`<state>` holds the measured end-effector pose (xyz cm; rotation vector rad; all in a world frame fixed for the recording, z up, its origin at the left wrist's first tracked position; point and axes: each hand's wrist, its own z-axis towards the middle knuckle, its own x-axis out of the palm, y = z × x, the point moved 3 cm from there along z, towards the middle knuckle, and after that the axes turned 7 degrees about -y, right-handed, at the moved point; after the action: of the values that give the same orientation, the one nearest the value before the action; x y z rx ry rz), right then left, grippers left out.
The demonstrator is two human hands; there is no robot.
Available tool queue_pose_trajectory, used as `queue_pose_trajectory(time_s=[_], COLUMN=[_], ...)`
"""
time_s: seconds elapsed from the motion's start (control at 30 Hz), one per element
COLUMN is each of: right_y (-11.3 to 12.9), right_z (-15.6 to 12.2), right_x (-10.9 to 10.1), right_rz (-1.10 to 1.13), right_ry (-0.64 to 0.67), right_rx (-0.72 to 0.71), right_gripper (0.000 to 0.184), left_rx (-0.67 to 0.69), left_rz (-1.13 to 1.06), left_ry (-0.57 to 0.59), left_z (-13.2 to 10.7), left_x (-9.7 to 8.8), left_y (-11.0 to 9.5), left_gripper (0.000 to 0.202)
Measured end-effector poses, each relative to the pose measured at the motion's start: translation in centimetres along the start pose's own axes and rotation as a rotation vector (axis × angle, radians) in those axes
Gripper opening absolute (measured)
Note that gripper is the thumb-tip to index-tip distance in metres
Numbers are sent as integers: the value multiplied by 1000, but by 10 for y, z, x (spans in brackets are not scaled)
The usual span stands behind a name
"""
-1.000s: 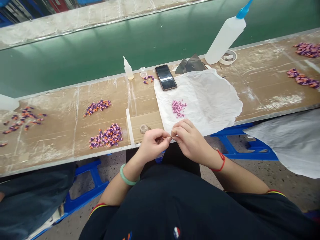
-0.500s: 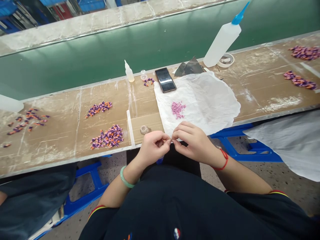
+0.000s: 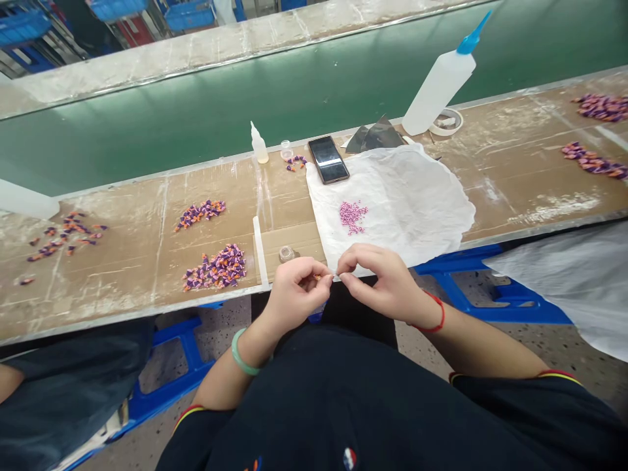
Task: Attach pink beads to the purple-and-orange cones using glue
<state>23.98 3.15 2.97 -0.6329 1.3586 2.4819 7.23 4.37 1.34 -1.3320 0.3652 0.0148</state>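
Long brown bench [image 3: 132, 242] here, scuffed with white, crossing the frame under a green panel [image 3: 196, 124]; blue bins [image 3: 189, 14] at the upper left, speckled floor below. Right of centre spreads a white cloth [image 3: 417, 196], pink beads [image 3: 350, 214] loose on it, a phone [image 3: 328, 160] overlapping its upper left corner. A tall bottle [image 3: 436, 95] stands beside a tape roll [image 3: 444, 131], upper right; a round container [image 3: 287, 254] sits just above my left hand [image 3: 297, 291], close to a white strip [image 3: 261, 254]. Purple-and-orange pieces [image 3: 218, 268] lie piled left of centre. And at lower centre, near the bench's front edge, my fingertips all but meet! My left thumb and forefinger pinch a small piece [image 3: 318, 278], a speck of orange showing, the rest hidden; whether my right hand [image 3: 385, 284] grips anything, I can't tell.
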Motion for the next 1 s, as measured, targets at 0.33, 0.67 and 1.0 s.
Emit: queue_pose_trajectory(time_s=[0.33, 0.67, 1.0], right_y=[-2, -28, -59], right_z=[3, 32, 75], right_x=[9, 35, 90], right_rz=[123, 31, -491], right_ry=[82, 229, 565], right_rx=[139, 6, -305], right_gripper=[13, 13, 17], left_rx=[124, -417, -523], left_rz=[59, -287, -304], left_ry=[60, -59, -217], left_z=[-1, -20, -38], left_x=[-7, -43, -69], left_y=[-3, 41, 73], left_gripper=[16, 29, 24])
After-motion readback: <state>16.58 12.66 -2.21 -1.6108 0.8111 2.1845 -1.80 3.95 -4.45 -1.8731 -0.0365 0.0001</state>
